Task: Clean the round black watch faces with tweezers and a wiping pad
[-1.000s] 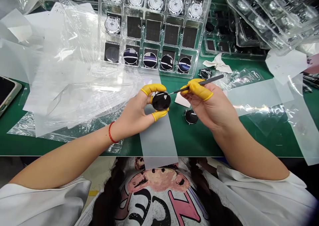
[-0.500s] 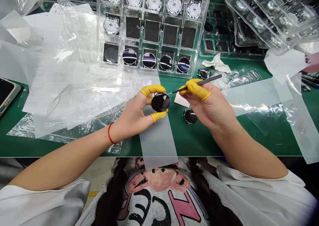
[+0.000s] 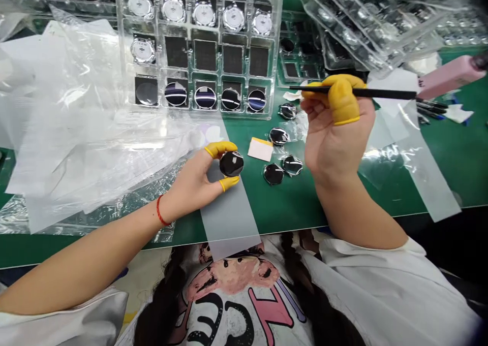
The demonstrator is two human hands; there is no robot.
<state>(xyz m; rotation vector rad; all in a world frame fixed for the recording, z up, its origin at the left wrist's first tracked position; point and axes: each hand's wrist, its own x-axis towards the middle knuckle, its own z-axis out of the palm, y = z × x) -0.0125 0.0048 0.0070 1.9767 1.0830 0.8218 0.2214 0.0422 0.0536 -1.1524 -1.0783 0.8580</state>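
Note:
Low over the bench, my left hand holds a round black watch face by its rim, between thumb and fingers in yellow finger cots. The glossy side faces up and reflects the light. To the right and higher, my right hand grips slim black tweezers with a thin pale tip pointing left, away from the watch face. Between the hands lie several black-faced watch heads and a small white pad with a yellow edge.
A clear compartment tray with metal watch backs and dark round glasses stands behind my left hand. Plastic bags and sheets cover the left. Stacked clear trays rise at back right, near a pink bottle. A translucent strip crosses the front edge.
My right hand has moved up and right with the tweezers, whose tip has left the watch face's rim. My left hand keeps its hold. The view has shifted, uncovering more watch heads.

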